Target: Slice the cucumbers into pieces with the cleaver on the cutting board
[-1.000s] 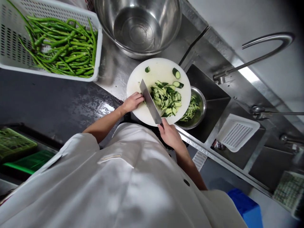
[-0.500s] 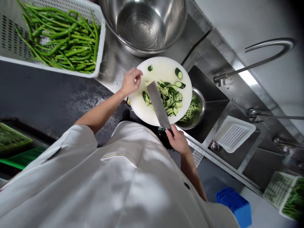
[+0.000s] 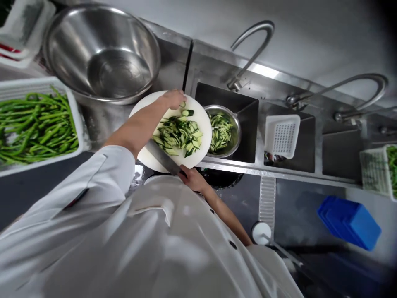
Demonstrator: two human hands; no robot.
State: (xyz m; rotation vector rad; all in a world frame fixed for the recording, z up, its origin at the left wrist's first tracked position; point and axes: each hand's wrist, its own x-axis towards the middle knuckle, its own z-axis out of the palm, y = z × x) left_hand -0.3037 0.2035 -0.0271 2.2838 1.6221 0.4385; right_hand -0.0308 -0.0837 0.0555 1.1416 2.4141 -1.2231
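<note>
Cut cucumber pieces [image 3: 178, 134] lie heaped on a round white cutting board [image 3: 145, 159]. My right hand [image 3: 194, 179] grips the handle of a cleaver [image 3: 163, 156], whose blade points left over the board's near edge. At the board's far side, my left hand [image 3: 175, 99] has its fingers closed on a piece of cucumber [image 3: 182, 104]. Just beside those fingers lies a cucumber chunk [image 3: 187, 112]. A metal bowl [image 3: 237, 134] right of the board holds more cut cucumber.
A large steel basin [image 3: 102, 54] stands at the back left, beside a white basket [image 3: 81, 124] of green beans. Sinks with curved taps [image 3: 254, 54] run off to the right, one holding a white basket [image 3: 282, 134]. Blue bins [image 3: 349, 221] stand on the floor.
The view has turned and shifted right. My left hand has moved across to the board's far side and closed on a cucumber piece. The cleaver has moved toward the board's near edge.
</note>
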